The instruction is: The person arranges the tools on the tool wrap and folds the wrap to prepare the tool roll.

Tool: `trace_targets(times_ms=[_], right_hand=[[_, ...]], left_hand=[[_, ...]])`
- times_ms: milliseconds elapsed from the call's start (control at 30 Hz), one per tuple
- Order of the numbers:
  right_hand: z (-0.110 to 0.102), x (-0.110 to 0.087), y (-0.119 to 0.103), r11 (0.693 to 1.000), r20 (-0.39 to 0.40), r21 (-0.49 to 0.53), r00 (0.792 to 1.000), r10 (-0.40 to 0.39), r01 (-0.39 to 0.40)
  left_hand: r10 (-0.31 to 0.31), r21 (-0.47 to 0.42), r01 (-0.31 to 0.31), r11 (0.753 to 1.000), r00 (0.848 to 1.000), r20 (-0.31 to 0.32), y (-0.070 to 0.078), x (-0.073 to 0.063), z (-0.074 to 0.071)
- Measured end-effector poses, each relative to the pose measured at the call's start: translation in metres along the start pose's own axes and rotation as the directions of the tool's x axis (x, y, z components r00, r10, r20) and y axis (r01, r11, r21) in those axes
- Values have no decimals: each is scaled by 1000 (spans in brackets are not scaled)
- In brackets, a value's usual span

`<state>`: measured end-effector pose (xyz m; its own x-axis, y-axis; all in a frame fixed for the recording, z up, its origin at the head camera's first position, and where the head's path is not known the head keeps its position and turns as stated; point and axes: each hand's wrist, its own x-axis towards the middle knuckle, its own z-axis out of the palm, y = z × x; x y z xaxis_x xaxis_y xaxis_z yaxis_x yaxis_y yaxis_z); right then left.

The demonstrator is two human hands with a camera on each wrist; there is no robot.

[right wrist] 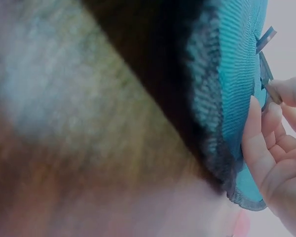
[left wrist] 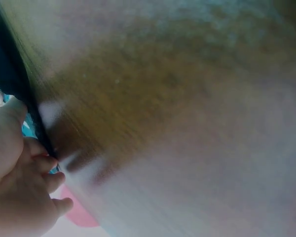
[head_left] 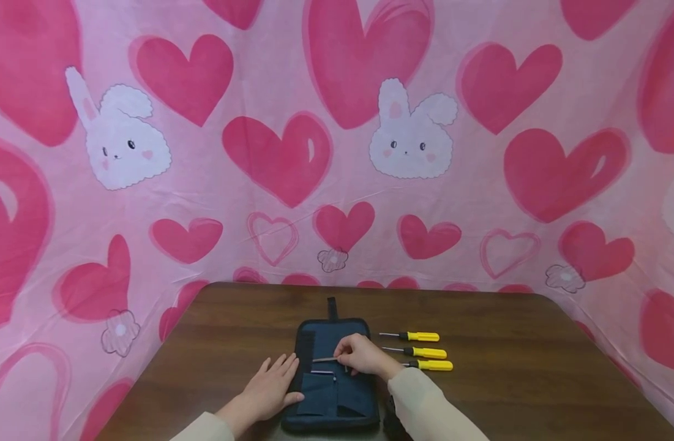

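Observation:
An unfolded black tool case (head_left: 320, 401) lies on the table in front of me, with pockets on its lower half. My left hand (head_left: 270, 386) rests on its left edge, fingers spread and fairly straight. In the left wrist view the fingertips (left wrist: 54, 180) reach past the case's edge. Over the case's middle, my right hand (head_left: 361, 355) pinches a thin, flat metal strip (head_left: 324, 359) between thumb and fingers, pointing left. Just below it, a slim shiny piece (head_left: 322, 372) pokes from the pocket top; the right wrist view shows a similar metal end (right wrist: 267, 39) standing out.
Right of the case lie three yellow-handled screwdrivers, the top one (head_left: 423, 337), a middle one (head_left: 429, 353) and a lower one (head_left: 434, 365) partly behind my wrist. The case's strap (head_left: 332, 308) points away across the brown table (head_left: 480, 392). A pink heart-patterned cloth (head_left: 342, 184) hangs behind.

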<state>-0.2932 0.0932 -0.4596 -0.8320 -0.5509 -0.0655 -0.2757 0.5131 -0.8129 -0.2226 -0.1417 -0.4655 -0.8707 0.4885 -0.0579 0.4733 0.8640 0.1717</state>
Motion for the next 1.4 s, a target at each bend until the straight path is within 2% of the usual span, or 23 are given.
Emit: trace_targets(times_ms=[233,400,867,1167,1400], right_hand=[[0,0,-4,995,2,-58,997,-80,80],[1,-1,-8,992,16,-74,995,-102,103],[1,-1,0,999,-2,40,1000,3,-3],[1,-2,-1,999,-8,46,1000,24,-24],[1,-4,-1,999,-2,43,1000,31,-31]], left_hand=[[-5,-12,5,1000,1000,-1,2,0,-1],[-9,-17,9,1000,1000,9,2,-1,-3],[-22,-40,23,999,999,40,0,2,-2],[-28,-49,31,998,998,55,-1,4,-1],[-9,-37,10,999,999,31,-1,2,-1]])
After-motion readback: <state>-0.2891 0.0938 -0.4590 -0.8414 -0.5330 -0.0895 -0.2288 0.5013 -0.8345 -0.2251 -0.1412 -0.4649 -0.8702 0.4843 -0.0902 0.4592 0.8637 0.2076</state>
